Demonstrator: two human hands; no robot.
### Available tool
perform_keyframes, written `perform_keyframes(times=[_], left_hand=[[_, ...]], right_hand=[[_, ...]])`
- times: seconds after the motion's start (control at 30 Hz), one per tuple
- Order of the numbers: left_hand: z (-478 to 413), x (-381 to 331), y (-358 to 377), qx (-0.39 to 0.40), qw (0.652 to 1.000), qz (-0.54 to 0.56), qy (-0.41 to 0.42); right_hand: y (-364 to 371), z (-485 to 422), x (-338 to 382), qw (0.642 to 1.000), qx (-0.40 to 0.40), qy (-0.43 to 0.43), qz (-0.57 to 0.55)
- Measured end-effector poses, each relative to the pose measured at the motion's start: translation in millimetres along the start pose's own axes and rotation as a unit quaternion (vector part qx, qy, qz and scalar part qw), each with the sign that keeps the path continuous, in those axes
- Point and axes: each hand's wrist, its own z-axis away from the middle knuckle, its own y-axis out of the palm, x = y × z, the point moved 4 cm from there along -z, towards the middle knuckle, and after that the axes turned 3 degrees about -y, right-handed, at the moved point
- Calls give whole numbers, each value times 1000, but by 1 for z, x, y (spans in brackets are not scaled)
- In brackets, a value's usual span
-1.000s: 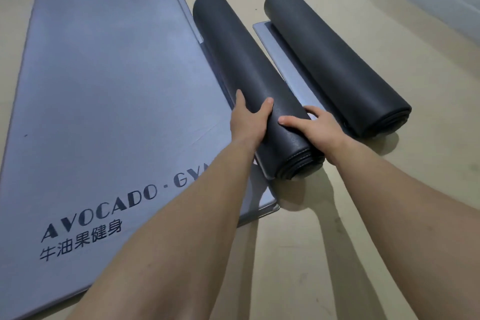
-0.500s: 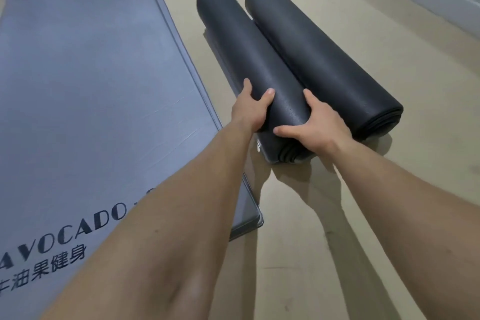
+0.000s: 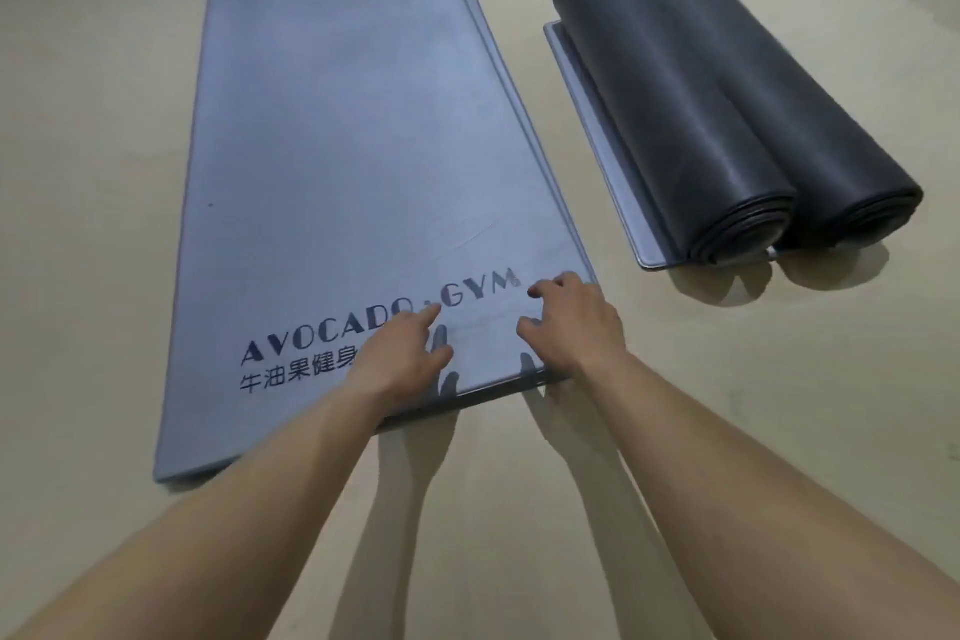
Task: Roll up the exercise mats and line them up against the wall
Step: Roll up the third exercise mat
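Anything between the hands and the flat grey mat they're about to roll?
Nothing visible. The left hand and right hand are already over the near end of the flat grey printed mat. The two dark rolled mats lie apart on the right.

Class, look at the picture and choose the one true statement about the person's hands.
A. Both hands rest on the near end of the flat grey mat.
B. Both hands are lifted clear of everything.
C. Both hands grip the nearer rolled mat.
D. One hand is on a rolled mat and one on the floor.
A: the left hand and right hand lie on the flat grey mat near its printed lettering, apart from the two rolled mats.
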Motion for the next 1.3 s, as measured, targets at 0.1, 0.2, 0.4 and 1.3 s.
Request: perform_keyframes(times=[0.1, 0.2, 0.4, 1.3], left_hand=[[32, 78, 0, 11, 997, -71, -30], [48, 133, 1, 23, 992, -118, -44], [53, 173, 10, -31, 990, -140, 14], [109, 198, -43, -155, 983, -79, -64]], right_hand=[[51, 7, 38, 994, 96, -32, 37], [81, 16, 58, 986, 95, -56, 123], [100, 25, 58, 971, 31, -90, 219], [59, 92, 115, 938, -285, -83, 179]])
